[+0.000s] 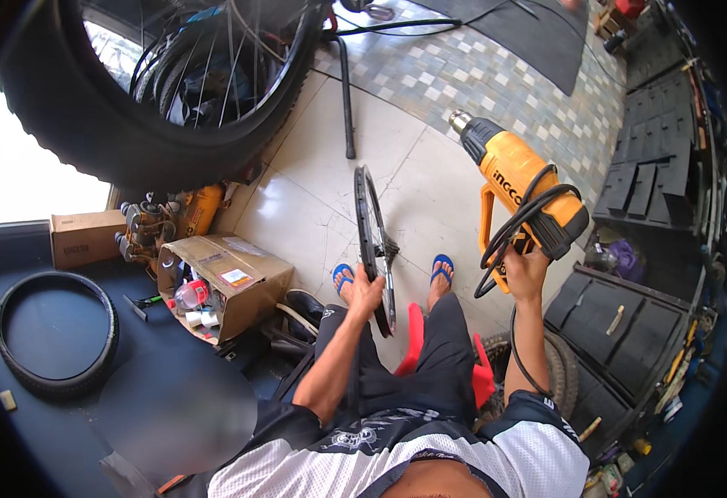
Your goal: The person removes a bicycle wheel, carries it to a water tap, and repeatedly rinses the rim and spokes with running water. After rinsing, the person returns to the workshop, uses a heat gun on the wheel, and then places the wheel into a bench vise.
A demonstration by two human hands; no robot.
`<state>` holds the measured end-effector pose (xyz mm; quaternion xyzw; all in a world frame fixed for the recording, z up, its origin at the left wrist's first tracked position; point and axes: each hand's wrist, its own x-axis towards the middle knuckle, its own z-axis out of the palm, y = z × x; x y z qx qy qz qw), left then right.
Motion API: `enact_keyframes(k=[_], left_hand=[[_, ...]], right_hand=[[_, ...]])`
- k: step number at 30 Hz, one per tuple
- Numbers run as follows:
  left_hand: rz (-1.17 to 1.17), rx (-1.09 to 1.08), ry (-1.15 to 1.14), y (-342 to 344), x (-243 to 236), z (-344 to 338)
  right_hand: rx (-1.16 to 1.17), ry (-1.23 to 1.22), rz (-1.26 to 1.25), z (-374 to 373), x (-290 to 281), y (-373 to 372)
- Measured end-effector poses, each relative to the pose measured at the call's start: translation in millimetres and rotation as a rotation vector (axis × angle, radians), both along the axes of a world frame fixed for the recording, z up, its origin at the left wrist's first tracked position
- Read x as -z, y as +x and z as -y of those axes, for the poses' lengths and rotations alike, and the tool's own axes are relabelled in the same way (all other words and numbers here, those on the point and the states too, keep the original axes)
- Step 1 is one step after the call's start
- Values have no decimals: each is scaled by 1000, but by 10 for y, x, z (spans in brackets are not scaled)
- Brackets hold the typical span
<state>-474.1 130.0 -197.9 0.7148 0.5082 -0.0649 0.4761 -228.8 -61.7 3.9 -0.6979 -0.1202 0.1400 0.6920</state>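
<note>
My left hand is closed around the rim of a bicycle wheel. The wheel stands upright in front of me, seen nearly edge-on, with its hub and sprockets on the right side. No tyre shows on that rim. In my right hand is a yellow and black heat gun, its metal nozzle pointing up and to the left, away from me. A black power cord is looped around the gun's rear, and part of it hangs down by my right forearm.
A large fat-tyred wheel fills the upper left. Below it sit an open cardboard box with bottles and a loose tyre. Black drawers line the right side. Red seat parts and more tyres are near my legs.
</note>
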Motion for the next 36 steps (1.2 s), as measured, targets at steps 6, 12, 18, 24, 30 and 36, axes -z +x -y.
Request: enact_keyframes(k=[6, 12, 18, 24, 30, 36], left_hand=[[273, -140, -168, -313, -165, -79], [428, -157, -194, -505, 78, 119], [557, -252, -117, -763, 277, 533], [510, -135, 317, -1234, 680, 577], [352, -26, 352, -1312, 325, 1115], [184, -53, 526, -1502, -46, 1242]], right_hand=[[-160, 91, 109, -720, 699, -331], [-301, 145, 188, -825, 982, -715], [-361, 57, 244, -302, 680, -1327], [-362, 237, 214, -153, 308, -1716], [-433, 471, -11, 116, 207, -1735], [-393, 375, 56, -131, 229, -1608]])
